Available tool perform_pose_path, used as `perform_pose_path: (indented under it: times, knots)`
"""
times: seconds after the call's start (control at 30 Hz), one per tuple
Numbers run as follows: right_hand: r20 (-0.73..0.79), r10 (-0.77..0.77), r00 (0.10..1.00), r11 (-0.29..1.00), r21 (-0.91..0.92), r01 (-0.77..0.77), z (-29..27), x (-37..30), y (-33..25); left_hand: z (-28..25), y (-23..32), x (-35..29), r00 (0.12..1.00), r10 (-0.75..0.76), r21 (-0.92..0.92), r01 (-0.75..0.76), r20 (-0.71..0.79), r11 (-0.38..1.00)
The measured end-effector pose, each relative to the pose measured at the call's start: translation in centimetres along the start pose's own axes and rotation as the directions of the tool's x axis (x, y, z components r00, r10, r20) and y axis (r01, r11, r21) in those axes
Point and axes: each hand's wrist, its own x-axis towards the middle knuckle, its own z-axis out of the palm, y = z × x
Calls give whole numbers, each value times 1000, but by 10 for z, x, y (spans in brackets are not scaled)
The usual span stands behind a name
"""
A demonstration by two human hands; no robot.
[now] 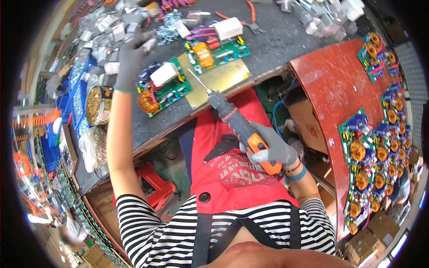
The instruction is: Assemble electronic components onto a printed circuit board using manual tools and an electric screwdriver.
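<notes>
My right hand, in a grey glove, is wrapped round the grip of a black and orange power screwdriver. Its long thin bit points up and left, over a yellow metal plate on the bench. Grey-gloved too, my left hand reaches far over the bench, beside a heap of white and grey small parts and a pile of silver screws. Motion blurs its fingers. Between my hands lie two green circuit boards, one at the left and one behind the plate, each with a copper coil and a white block.
Orange-handled pliers lie at the back. A tub of brass-coloured screws and blue bins stand at the left. On the right, a red-brown board bears several finished-looking circuit boards. A red stool stands below the bench.
</notes>
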Motion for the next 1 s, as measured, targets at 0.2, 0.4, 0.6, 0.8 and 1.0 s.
perform_pose_path:
  times: [0.2,0.4,0.6,0.8,1.0]
  knots:
    - [164,77,983,988,120,-98,12,5,-17,21,57,-98,995,-89,-272,76,-36,959]
    - [224,86,971,982,145,-120,21,10,-15,18,64,-141,996,-15,-306,-12,-85,952]
    - [193,113,975,983,121,-138,26,11,-14,12,59,-144,987,131,-110,-141,-93,984]
    - [81,110,991,987,-126,-99,29,4,-12,12,70,-142,909,415,478,-378,31,793]
    - [50,26,998,950,-313,-9,30,1,-15,6,70,-139,960,261,365,-279,99,888]
